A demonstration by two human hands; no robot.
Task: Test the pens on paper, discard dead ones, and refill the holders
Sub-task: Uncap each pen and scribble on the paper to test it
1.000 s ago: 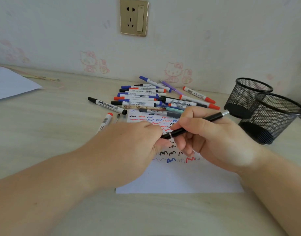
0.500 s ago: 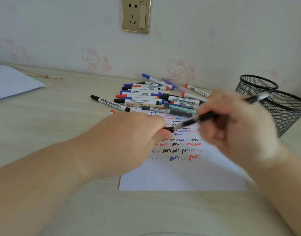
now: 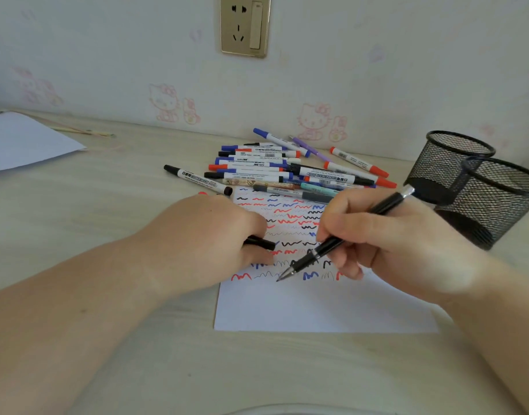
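A black gel pen point(image 3: 344, 238) is pinched in the right hand point(image 3: 386, 235), its long axis slanting down-left, tip at the last scribble row of the test paper point(image 3: 317, 307). Left of the tip, its cap point(image 3: 260, 243) is gripped by the curled left hand point(image 3: 209, 235), resting on that paper.

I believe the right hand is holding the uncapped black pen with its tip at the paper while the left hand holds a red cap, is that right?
Not quite: the cap is black, not red, as the head view shows. The rest stands: the right hand holds the uncapped black pen with its tip at the paper, and the left hand holds the cap.
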